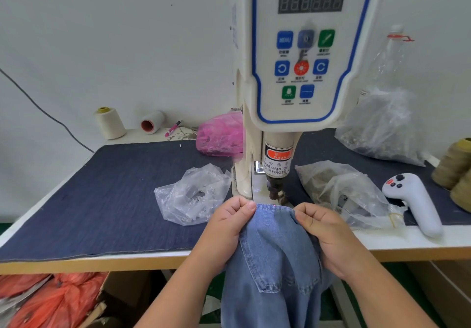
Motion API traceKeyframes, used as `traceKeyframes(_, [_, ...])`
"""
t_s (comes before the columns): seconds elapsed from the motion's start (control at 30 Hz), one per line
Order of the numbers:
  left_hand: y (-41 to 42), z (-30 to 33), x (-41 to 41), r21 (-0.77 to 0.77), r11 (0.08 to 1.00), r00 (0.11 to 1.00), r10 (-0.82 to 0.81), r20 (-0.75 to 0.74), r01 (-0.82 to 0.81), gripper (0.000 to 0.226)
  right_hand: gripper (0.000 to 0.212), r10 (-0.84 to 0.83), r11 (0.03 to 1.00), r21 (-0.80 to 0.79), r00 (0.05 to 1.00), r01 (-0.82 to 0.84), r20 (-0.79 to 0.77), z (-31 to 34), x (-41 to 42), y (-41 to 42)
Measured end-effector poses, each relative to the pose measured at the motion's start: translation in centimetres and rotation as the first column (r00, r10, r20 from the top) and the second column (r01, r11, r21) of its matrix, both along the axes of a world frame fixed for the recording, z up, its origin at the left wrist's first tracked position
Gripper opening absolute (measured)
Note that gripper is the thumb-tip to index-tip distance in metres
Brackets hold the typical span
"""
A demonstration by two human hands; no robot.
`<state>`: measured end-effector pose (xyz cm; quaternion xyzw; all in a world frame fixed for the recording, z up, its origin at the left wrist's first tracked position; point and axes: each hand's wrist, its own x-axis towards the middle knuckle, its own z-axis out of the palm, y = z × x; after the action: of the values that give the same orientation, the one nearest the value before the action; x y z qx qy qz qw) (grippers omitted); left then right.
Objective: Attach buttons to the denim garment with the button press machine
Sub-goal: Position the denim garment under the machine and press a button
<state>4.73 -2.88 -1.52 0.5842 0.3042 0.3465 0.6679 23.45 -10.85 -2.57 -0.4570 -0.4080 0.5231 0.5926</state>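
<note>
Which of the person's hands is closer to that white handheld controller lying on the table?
The right hand. It holds the denim garment just left of the white controller, with a crumpled clear bag between them. The left hand grips the garment's other side, farther away.

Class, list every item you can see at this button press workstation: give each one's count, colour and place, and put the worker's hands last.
button press machine: 1, cream with blue-edged panel, centre back
denim garment: 1, light blue, top edge under the press head, hanging off the table front
table cover: 1, dark blue, over the white table
clear plastic bags: 3, one left of machine, two right
pink bag: 1, behind, left of machine
thread cones: 2 cream at back left; olive ones at right edge
pink pen: 1, back
white controller: 1, right
plastic bottle: 1, clear, back right
orange bags: under table, left
left hand: pinches garment's top edge
right hand: pinches garment's top edge
</note>
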Motion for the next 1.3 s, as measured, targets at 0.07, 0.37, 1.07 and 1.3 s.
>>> traceKeyframes(0.07, [-0.19, -0.02, 0.19, 0.023, 1.000, 0.999, 0.015, -0.028, -0.015, 0.022, 0.020, -0.005, 1.000, 0.011, 0.998, 0.004, 0.064, 0.06, -0.01, -0.02])
traceKeyframes(0.37, [-0.25, 0.18, -0.13, -0.005, 1.000, 1.000, 0.020, -0.003, -0.020, 0.024, 0.022, -0.138, 0.990, 0.008, 0.966, 0.140, 0.217, -0.29, -0.62, 0.32])
traceKeyframes(1.07, [0.05, 0.05, -0.35, 0.073, 0.996, 0.991, 0.056, -0.121, -0.047, 0.025, 0.022, -0.170, 0.985, 0.000, 0.955, 0.175, 0.242, -0.41, -0.66, 0.31])
traceKeyframes(1.3, [0.18, 0.15, -0.38, 0.061, 0.998, 0.995, 0.028, -0.099, -0.022, 0.022, 0.026, -0.154, 0.987, -0.016, 0.957, 0.163, 0.244, -0.33, -0.57, 0.24])
